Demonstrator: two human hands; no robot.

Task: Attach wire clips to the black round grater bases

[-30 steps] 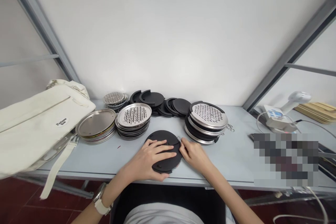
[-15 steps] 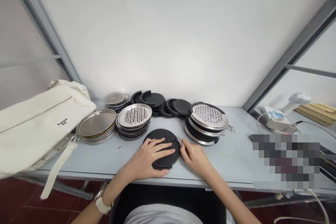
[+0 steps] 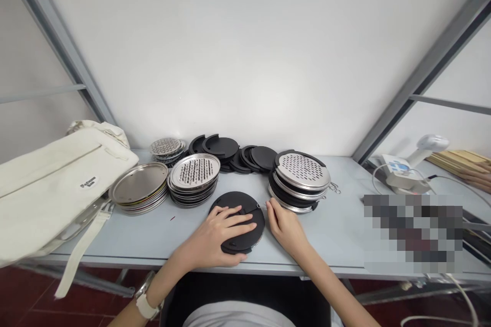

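A round black plastic grater holder (image 3: pixel 249 237) lies flat near the table's front edge, with a shiny rim at its right side. Across its top rests my left hand (image 3: pixel 224 232), fingers spread, thumb along the near edge. A thin wire loop (image 3: pixel 260 206) sticks out from the holder's right side. My right hand (image 3: pixel 284 222) is closed in a pinch on the end of this loop; the fingertips hide part of it. Just behind that hand stands a stack of assembled graters (image 3: pixel 303 171), steel on black, with wire loops at the right.
Steel plates (image 3: pixel 140 184), grater discs (image 3: pixel 194 173), smaller grater discs (image 3: pixel 166 147) and black plastic discs (image 3: pixel 226 147) stand behind on the table. A white bag (image 3: pixel 76 184) lies left. At right are a scanner (image 3: pixel 429 148), cables and another person's hand (image 3: pixel 477 176).
My right hand has pulled slightly away from the holder, and the wire loop sticks out straighter. My left hand keeps its place on top. Another person's hand has appeared at far right.
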